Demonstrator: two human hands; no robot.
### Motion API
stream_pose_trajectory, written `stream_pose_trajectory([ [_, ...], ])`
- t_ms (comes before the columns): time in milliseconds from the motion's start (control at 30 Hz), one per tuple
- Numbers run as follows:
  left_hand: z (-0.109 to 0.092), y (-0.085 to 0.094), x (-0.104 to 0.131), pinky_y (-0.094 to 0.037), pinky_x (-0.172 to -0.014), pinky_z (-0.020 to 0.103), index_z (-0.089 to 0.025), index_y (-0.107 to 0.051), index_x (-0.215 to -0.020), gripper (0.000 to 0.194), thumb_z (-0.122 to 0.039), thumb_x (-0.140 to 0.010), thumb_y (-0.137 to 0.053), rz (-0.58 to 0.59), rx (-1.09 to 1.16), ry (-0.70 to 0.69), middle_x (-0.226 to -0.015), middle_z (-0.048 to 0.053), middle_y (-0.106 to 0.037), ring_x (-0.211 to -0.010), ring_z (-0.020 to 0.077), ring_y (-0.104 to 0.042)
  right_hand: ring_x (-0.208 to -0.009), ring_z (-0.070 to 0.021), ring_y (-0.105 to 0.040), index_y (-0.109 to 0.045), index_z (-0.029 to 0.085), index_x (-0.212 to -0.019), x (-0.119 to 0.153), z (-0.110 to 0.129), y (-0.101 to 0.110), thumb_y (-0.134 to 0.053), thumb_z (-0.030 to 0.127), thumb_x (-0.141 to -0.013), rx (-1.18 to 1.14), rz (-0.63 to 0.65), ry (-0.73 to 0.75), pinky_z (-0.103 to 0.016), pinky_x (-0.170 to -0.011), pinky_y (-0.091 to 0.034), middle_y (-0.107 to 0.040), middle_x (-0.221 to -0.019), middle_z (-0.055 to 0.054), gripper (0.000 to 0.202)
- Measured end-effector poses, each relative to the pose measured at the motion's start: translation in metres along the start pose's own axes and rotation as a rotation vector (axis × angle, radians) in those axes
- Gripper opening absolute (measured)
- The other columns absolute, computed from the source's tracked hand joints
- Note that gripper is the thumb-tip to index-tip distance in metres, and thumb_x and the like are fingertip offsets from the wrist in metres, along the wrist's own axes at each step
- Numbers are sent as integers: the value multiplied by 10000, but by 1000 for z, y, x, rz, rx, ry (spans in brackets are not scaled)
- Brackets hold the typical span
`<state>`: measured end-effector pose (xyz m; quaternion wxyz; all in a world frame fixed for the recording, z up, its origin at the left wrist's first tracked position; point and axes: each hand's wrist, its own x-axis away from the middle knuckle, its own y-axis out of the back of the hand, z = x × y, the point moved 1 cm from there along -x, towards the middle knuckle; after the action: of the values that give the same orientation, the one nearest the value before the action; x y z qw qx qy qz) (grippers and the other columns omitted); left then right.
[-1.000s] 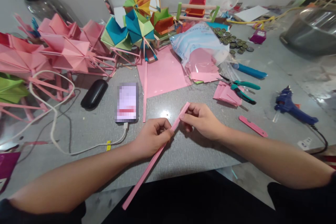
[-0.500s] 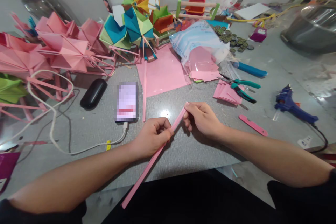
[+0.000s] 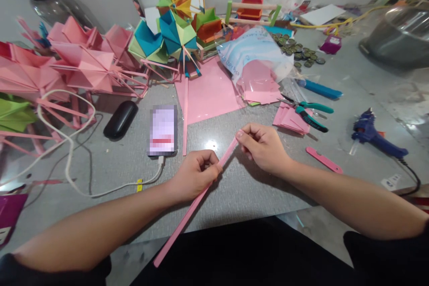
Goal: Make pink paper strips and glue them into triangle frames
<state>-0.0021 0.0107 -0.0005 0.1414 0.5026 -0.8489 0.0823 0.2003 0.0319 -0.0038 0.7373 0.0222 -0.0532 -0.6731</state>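
Note:
A long, narrow pink paper strip (image 3: 187, 217) slants from the lower left up to the right, over the table's front edge. My left hand (image 3: 197, 174) is closed on it above its middle, thumb on top. At the strip's upper end, my right hand (image 3: 261, 147) pinches the tip between thumb and forefinger, the other fingers curled. Another pink strip (image 3: 185, 120) lies upright in the view beside the phone (image 3: 162, 130), partly next to a large pink sheet (image 3: 208, 94).
Pink folded-paper models (image 3: 87, 65) crowd the left, near a black case (image 3: 120, 119) and a white cable (image 3: 117, 187). On the right lie pliers (image 3: 310, 116), a pink cutter (image 3: 323, 160), a blue glue gun (image 3: 378, 136) and a blue-handled tool (image 3: 321, 89).
My right hand's knuckles have risen slightly and its fingers have curled in more at the strip's tip. My left hand keeps its hold, nearly unmoved.

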Motion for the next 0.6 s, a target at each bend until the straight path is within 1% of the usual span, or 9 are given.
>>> stream_pose_trajectory([
  [167, -1, 0, 0, -343, -465, 207, -207, -538, -665, 201, -345, -753, -655, 14, -4, 12, -511, -49, -533, -460, 82, -459, -385, -81, -429, -551, 216, -589, -2, -3, 4, -577, 559, -1021, 92, -1, 28, -244, -414, -334, -499, -451, 37, 552],
  [267, -1, -1, 1, -342, -467, 207, -208, -531, -666, 212, -345, -760, -663, 15, -4, 10, -510, -49, -528, -460, 82, -455, -400, -90, -450, -594, 212, -650, -7, -7, 7, -552, 576, -1033, 82, -16, 31, -249, -419, -351, -549, -491, 22, 531],
  [367, -1, -1, 2, -344, -472, 208, -207, -535, -672, 211, -338, -770, -668, 7, -3, 14, -517, -46, -532, -465, 84, -457, -429, -93, -472, -637, 212, -790, -11, -8, 10, -602, 556, -1003, -3, -56, 66, -255, -424, -361, -629, -613, 9, 405],
  [433, 0, -1, 2, -347, -476, 210, -207, -538, -675, 205, -331, -777, -665, -8, -4, 12, -520, -47, -531, -467, 84, -456, -458, -99, -498, -655, 217, -879, -12, -7, 10, -663, 498, -955, -49, -48, 77, -260, -444, -380, -642, -659, 15, 291],
  [500, 0, -1, 2, -353, -483, 212, -207, -539, -676, 200, -322, -784, -663, -18, -5, 1, -522, -48, -530, -470, 84, -455, -497, -116, -538, -665, 219, -942, -12, -5, 10, -679, 427, -915, -77, -19, 65, -269, -484, -416, -626, -642, 28, 210],
  [600, 1, -1, 2, -353, -485, 213, -206, -539, -684, 201, -317, -795, -665, -10, -1, -5, -527, -49, -531, -474, 85, -456, -517, -126, -552, -673, 213, -951, -8, -2, 8, -691, 380, -860, -91, 32, 47, -276, -517, -439, -600, -602, 41, 191],
])
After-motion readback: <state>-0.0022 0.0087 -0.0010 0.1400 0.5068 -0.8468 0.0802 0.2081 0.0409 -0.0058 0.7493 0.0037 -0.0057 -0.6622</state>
